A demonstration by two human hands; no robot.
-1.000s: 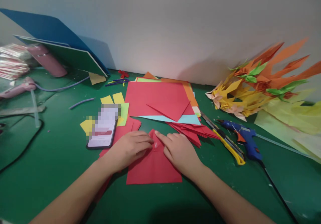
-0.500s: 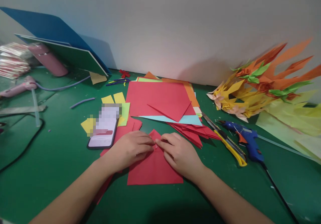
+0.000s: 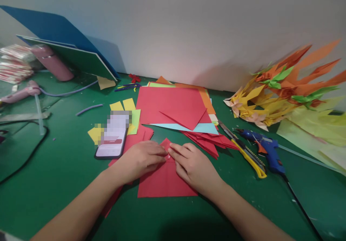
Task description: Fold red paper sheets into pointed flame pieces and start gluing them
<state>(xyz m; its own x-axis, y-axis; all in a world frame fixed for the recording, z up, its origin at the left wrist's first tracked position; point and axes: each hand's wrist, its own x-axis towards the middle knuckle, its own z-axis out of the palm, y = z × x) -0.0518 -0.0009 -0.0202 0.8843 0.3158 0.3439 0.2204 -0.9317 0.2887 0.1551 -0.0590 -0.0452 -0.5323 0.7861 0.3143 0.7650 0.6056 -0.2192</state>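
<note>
A red paper sheet [image 3: 167,185] lies before me, its upper corners folded in toward a point at the far end. My left hand [image 3: 144,160] rests on its left side, with curled fingers pressing the fold close to the centre line. From the right, my right hand [image 3: 193,163] pinches and presses the other fold, fingertips almost meeting those of the left. A small shiny spot, perhaps glue, shows on the paper between the fingertips. More folded red paper [image 3: 142,134] lies under and beside my left wrist; a phone [image 3: 112,140] is next to it.
Behind my hands is a stack of coloured paper [image 3: 175,102], with folded red pieces [image 3: 208,142] at its edge. A yellow cutter [image 3: 244,152] and a blue glue gun [image 3: 266,149] lie right. Paper flowers [image 3: 283,89] stand far right; a pink glue gun [image 3: 23,91] and pink bottle [image 3: 54,64] left.
My right fingertips have shifted very slightly along the fold. Both hands stay on the red paper, and the view has moved a touch.
</note>
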